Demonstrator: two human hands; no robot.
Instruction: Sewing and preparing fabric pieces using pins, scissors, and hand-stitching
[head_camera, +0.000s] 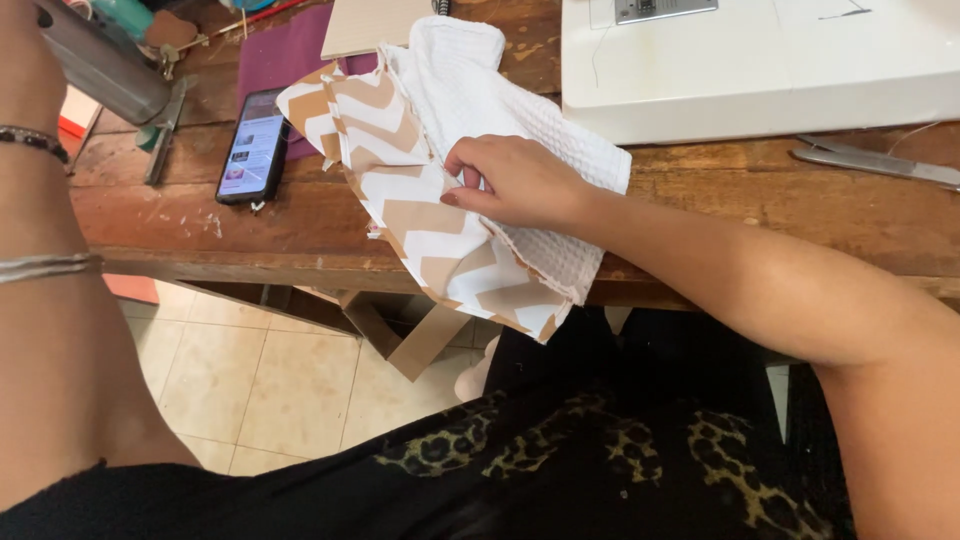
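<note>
Leopard-print and black clothing (560, 455) on the person's lap fills the foreground, below both arms. Beyond it the right hand (510, 180) rests on a folded piece of chevron fabric (420, 215), tan and white, layered with white waffle-weave cloth (500, 100); fingertips (462, 170) are pinched together on the seam where the two cloths meet, seemingly to keep the edges aligned. Both layers drape over the near edge of the wooden tabletop (250, 225), so part hangs free toward the tiled floor (260, 390). The left hand is out of view; only its forearm (50, 300), with bracelets, rises at that side, so whether it grips anything I cannot tell. Left of the pinching hand lies a lit smartphone (255, 148). Past that hand sits a white sewing machine base (740, 70), and to its right lie metal scissors (880, 163).
</note>
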